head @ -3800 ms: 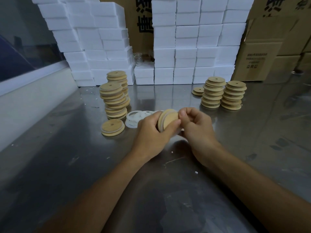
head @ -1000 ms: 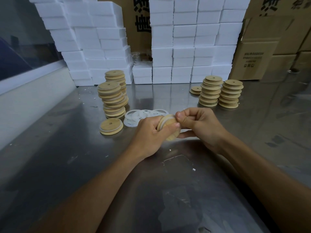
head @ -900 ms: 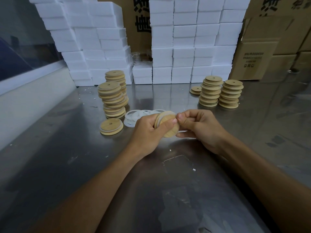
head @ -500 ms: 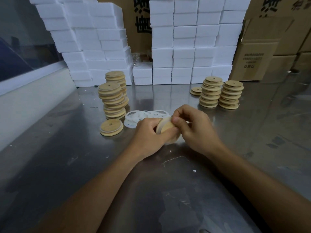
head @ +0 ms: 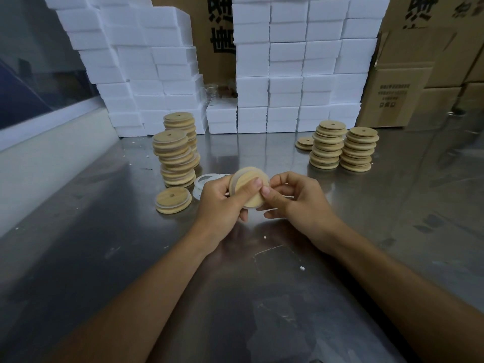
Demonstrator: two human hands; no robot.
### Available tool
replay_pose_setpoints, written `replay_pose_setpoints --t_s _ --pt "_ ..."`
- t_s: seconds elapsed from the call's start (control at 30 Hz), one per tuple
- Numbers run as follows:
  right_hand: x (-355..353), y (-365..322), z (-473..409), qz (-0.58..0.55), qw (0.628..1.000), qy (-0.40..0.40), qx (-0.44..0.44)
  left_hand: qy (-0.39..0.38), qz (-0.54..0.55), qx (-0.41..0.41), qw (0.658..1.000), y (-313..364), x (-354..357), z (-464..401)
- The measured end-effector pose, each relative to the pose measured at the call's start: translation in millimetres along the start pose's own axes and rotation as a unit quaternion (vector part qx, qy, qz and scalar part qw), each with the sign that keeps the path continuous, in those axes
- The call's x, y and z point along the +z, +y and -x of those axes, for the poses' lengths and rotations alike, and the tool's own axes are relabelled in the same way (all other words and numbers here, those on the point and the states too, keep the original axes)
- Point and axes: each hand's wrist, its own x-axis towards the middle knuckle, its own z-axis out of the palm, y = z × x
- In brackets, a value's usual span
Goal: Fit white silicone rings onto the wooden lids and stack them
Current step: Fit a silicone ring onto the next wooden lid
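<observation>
- A round wooden lid [head: 248,186] is held on edge above the table [head: 104,258], between the person's two hands, with a white silicone ring [head: 234,179] showing along its upper left rim.
- The left hand [head: 222,205] grips the lid, its thumb pressed across the wooden face and its fingers curled behind.
- The right hand [head: 296,200] pinches the lid's right edge between thumb and fingertips, the other fingers curled.
- Loose white silicone rings [head: 203,180] lie on the table just behind the left hand.
- A single lid with a ring [head: 172,199] lies flat near the left hand.
- Behind it stand two tall, uneven stacks of ringed lids [head: 174,155].
- Well apart to the right stand two lower stacks of plain wooden lids [head: 343,148], with a couple of lids [head: 305,143] lying just beside them.
- White foam blocks [head: 288,61] are piled along the back, with cardboard boxes [head: 408,87] to the right.
</observation>
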Motion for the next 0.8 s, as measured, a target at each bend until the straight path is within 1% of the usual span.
replay_pose_setpoints --t_s 0.13,0.17,0.23,0.27,0.3,0.37,0.4,0.43,0.47,0.5,0.53,0.6,0.67,0.73,0.8 --pt "1 0 1 -0.029 0.999 0.021 0.017 0.0 -0.035 0.008 0.999 2 3 1" --pt "1 1 0 -0.017 0.999 0.032 0.013 0.01 -0.065 0.018 0.998 1 4 1" --pt "1 2 -1 0.054 0.996 0.065 -0.02 0.041 -0.151 0.064 0.986 2 6 2" --pt "0 3 -2 0.106 0.99 0.084 -0.047 0.06 -0.208 0.101 0.971 3 6 3" --pt "0 3 -3 0.157 0.98 0.1 -0.077 0.079 -0.275 0.147 0.947 4 5 5" --pt "-1 3 -2 0.24 0.954 0.122 -0.133 0.099 -0.405 0.237 0.878 8 3 8" --pt "-2 2 -2 0.275 0.94 0.129 -0.157 0.105 -0.445 0.269 0.848 11 2 10" --pt "-2 2 -1 0.305 0.926 0.135 -0.18 0.112 -0.468 0.292 0.826 13 2 11" --pt "-3 2 -1 0.323 0.914 0.139 -0.202 0.118 -0.479 0.307 0.814 14 2 12" --pt "-3 2 -1 0.33 0.907 0.138 -0.223 0.117 -0.479 0.312 0.812 15 2 12" --pt "-3 2 -1 0.332 0.902 0.133 -0.241 0.109 -0.472 0.307 0.819 16 2 12" --pt "-3 1 -2 0.34 0.894 0.124 -0.265 0.086 -0.45 0.282 0.843 14 2 11" --pt "-3 0 -2 0.346 0.887 0.126 -0.279 0.072 -0.416 0.242 0.874 10 1 9" --pt "-3 -2 -1 0.327 0.891 0.142 -0.281 0.063 -0.363 0.201 0.908 7 0 5" --pt "-1 -3 0 0.284 0.909 0.159 -0.261 0.064 -0.309 0.166 0.934 3 0 2"
